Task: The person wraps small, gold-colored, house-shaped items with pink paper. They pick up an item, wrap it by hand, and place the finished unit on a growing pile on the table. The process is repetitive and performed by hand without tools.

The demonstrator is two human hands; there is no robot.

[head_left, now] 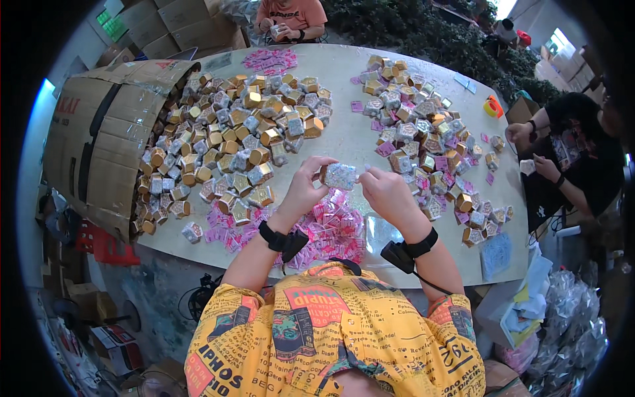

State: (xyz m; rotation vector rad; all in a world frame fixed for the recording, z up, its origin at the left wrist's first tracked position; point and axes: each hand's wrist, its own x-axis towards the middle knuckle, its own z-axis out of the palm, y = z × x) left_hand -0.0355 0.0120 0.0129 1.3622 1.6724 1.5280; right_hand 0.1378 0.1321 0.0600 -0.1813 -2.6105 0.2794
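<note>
Between my hands, above the table, is a small gold box with a glittery silver face (342, 176). My left hand (309, 185) grips its left end, thumb and fingers closed around it. My right hand (391, 195) is pinched at the box's right edge; what its fingertips hold, if anything, is too small to make out. Below my hands lies a heap of pink printed packets (331, 228). A clear plastic sheet or tray (382, 237) rests beside that heap, under my right wrist. Both wrists wear black bands with small devices.
A large pile of gold and silver boxes (245, 126) spills from a tipped cardboard carton (99, 139) on the left. Another pile (423, 139), mixed with pink packets, lies right. Co-workers sit at the far side (291, 20) and right (569, 145). An orange tape dispenser (492, 107) stands far right.
</note>
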